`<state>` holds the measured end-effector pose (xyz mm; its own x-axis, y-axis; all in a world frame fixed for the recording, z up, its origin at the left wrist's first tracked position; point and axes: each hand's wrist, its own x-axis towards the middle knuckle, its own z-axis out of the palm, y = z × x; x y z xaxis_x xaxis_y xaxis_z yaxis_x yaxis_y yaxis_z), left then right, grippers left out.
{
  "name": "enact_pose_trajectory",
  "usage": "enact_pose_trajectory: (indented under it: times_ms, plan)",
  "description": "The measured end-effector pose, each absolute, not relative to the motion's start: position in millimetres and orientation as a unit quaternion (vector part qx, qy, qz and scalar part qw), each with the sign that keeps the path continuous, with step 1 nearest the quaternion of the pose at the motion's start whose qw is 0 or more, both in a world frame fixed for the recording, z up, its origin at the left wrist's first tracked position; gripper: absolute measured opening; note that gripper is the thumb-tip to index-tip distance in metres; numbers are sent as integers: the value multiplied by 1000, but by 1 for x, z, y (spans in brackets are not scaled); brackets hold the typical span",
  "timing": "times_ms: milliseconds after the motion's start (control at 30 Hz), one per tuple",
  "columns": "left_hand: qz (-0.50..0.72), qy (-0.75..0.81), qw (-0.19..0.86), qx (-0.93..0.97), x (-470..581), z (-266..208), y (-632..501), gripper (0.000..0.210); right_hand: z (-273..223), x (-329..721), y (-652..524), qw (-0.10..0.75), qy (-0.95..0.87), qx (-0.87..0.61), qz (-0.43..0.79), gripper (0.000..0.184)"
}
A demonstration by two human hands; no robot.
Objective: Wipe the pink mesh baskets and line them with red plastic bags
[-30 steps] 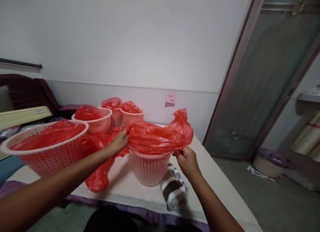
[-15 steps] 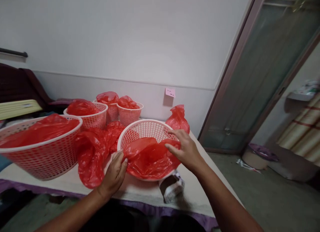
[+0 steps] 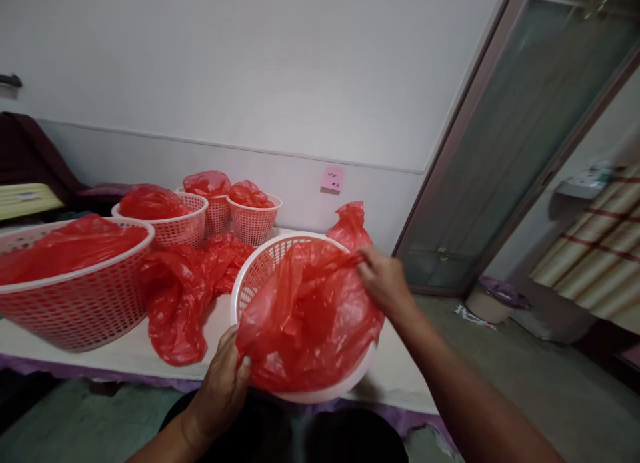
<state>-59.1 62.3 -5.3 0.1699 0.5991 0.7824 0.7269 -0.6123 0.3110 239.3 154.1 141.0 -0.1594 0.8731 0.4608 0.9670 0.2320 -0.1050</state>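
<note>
Open half a second ago, the right hand (image 3: 385,280) now pinches the red bag (image 3: 310,330) at the right of the tilted basket (image 3: 243,280), the left hand (image 3: 223,383) gripping its left edge, apparently furthering the lining across that basket's mouth.

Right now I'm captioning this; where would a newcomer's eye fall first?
On the red bag bulging over the front basket, between the left hand and right hand. Next, four baskets holding red plastic stand to the left, and a pink note sticks to the pale wall.
</note>
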Motion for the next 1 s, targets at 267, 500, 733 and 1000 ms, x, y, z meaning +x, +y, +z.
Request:
enact_pose_trajectory:
  times_ms: [267,500,733,1000]
  plan:
    - [-504,-483,9,-716,-54,-20,64,45,135,272,155,283,-719,-631,-65,38]
    - [-559,-506,-151,-639,-56,1,62,34,108,272,153,240,-706,-666,-1,26]
    - [-665,-525,-292,-444,-74,43,66,8,91,264,147,271,-660,-700,25,35]
    - [-713,-481,-142,-490,-79,106,23,17,88,250,123,293,-656,-692,68,34]
